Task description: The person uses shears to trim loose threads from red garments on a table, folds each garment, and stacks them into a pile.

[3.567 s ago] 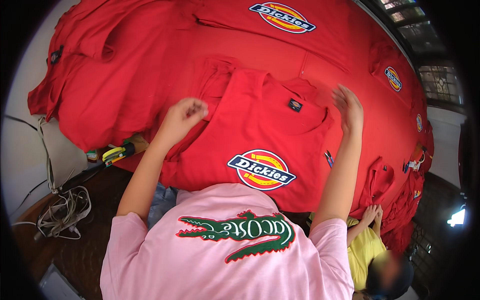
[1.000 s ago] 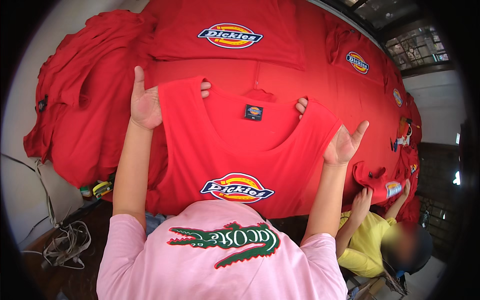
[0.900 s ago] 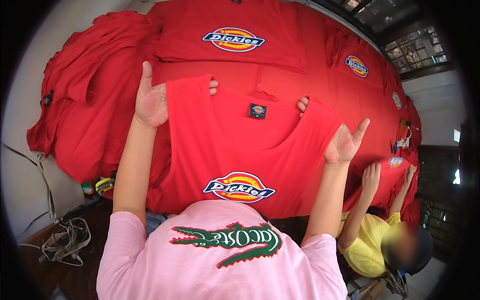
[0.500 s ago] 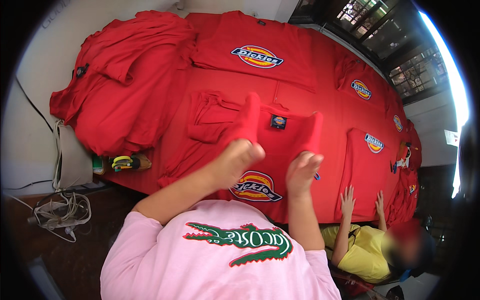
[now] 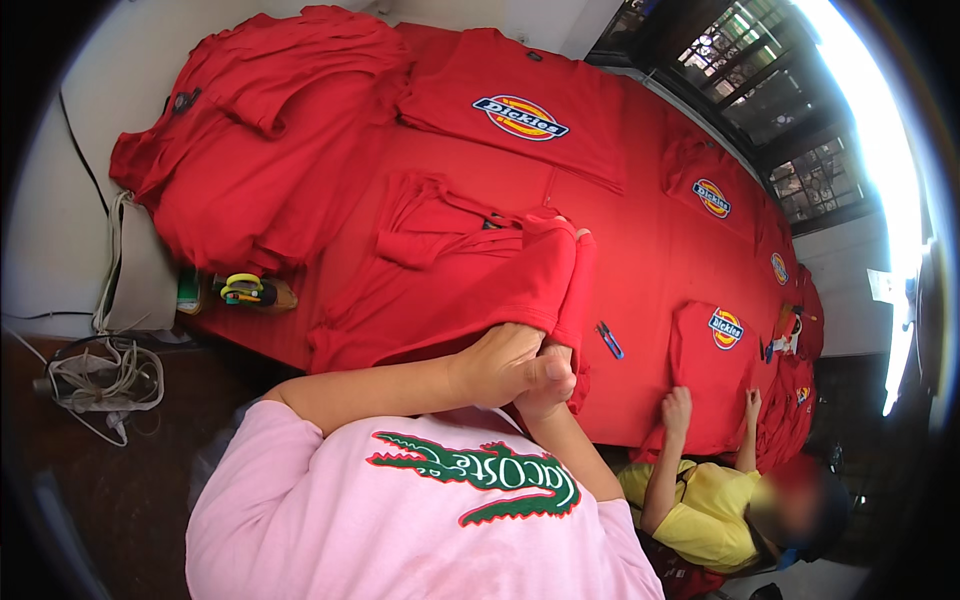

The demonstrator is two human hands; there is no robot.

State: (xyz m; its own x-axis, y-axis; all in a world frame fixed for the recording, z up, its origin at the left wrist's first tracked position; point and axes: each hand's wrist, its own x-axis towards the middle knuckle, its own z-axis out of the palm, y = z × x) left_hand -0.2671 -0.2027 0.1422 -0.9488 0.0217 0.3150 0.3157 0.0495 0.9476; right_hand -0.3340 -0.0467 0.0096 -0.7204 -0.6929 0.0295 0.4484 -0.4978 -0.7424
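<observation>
Your left hand (image 5: 500,362) & right hand (image 5: 548,385) meet just below the folded red shirt (image 5: 470,280), both clenched on its lower edge, fabric doubled over. Shirt lies on the red-covered bench (image 5: 640,250). Blue snips (image 5: 610,340) sit just right of the shirt; yellow-handled tool (image 5: 245,290) left of it. 2 hands of a co-worker (image 5: 740,510) rest farther right.

A red T-shirt (image 5: 470,280) lies folded lengthwise on the red-covered table. Its near end is gathered up, its sleeve bunched at left.
</observation>
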